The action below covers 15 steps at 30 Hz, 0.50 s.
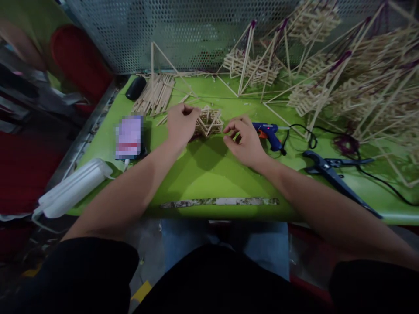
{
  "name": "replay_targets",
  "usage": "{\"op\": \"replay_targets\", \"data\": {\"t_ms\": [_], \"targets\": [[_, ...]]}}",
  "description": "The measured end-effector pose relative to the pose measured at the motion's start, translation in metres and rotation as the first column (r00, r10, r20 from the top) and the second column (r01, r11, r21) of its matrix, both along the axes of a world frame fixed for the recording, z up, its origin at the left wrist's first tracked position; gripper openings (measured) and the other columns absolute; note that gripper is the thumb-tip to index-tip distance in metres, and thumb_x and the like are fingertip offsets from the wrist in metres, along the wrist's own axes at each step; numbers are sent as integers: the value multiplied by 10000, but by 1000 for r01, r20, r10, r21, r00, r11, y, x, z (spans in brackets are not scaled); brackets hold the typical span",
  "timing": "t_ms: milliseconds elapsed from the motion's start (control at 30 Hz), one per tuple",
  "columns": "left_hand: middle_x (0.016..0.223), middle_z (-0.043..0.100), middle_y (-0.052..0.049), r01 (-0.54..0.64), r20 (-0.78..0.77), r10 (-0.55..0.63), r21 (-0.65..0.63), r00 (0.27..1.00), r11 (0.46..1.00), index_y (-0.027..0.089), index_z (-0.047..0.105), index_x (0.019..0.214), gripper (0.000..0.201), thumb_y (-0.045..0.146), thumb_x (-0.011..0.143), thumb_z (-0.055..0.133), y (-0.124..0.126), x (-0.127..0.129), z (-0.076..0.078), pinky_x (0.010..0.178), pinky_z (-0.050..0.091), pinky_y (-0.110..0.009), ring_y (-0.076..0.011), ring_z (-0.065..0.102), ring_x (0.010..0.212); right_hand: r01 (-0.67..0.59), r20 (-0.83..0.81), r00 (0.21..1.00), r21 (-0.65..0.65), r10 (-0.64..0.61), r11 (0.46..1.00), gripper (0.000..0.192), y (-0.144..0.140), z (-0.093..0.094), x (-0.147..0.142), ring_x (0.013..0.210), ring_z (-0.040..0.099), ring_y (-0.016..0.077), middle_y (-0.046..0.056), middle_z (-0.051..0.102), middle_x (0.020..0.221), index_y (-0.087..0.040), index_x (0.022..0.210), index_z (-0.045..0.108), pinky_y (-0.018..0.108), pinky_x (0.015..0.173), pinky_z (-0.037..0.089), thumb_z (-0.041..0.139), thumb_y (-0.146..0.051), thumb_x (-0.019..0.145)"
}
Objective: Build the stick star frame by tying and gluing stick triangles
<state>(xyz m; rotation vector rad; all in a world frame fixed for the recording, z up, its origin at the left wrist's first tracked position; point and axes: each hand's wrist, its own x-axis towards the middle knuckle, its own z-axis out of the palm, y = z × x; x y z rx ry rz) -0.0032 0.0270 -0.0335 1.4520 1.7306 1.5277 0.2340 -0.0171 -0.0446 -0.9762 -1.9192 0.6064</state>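
A small openwork frame of crossed wooden sticks (211,121) stands on the green tabletop. My left hand (183,122) has its fingers closed on the frame's left side. To the right of the frame is my right hand (245,141), its fingers curled but apart from the thumb, with nothing visible between them. Its fingertips come very close to the frame; whether they touch cannot be made out. Just beyond the right hand lies a blue glue gun (270,134) with an orange trigger. Loose wooden sticks (155,93) lie in a pile behind my left hand.
Finished-looking stick frames with purple ties (360,74) crowd the right and back. A dark cutter tool (330,170), cords, and a flat strip (222,202) lie nearer. Left are a phone (129,137), white power strip (75,187) and black object (135,88). Another person (29,48) is at far left.
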Motion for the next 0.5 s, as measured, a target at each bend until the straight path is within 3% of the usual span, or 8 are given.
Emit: {"op": "replay_targets", "data": {"t_ms": [267, 400, 500], "targets": [[585, 400, 36, -1, 102, 4, -27, 995, 1000, 238, 564, 640, 444, 330, 994, 816, 4, -4, 7, 683, 495, -345, -136, 403, 571, 30, 13, 999, -11, -30, 999, 66, 0, -2, 0, 873, 684, 181, 85, 651, 1194, -239, 1015, 686, 380, 804, 620, 708, -193, 974], [601, 467, 22, 23, 149, -20, -18, 989, 1000, 235, 574, 650, 460, 404, 999, 821, -9, 5, 16, 603, 462, -320, -127, 412, 559, 45, 1, 999, -12, -45, 999, 103, -2, 0, -3, 849, 704, 182, 99, 717, 1223, -230, 1103, 707, 389, 795, 610, 713, -235, 1001], [636, 572, 11, 67, 153, -73, 42, 985, 997, 226, 631, 668, 408, 382, 996, 818, -24, 16, 20, 596, 458, -296, -124, 496, 591, 60, -65, 996, -61, -64, 996, 261, -5, 1, -7, 853, 746, 206, 93, 814, 1145, -223, 1247, 729, 385, 766, 612, 763, -356, 1025]]}}
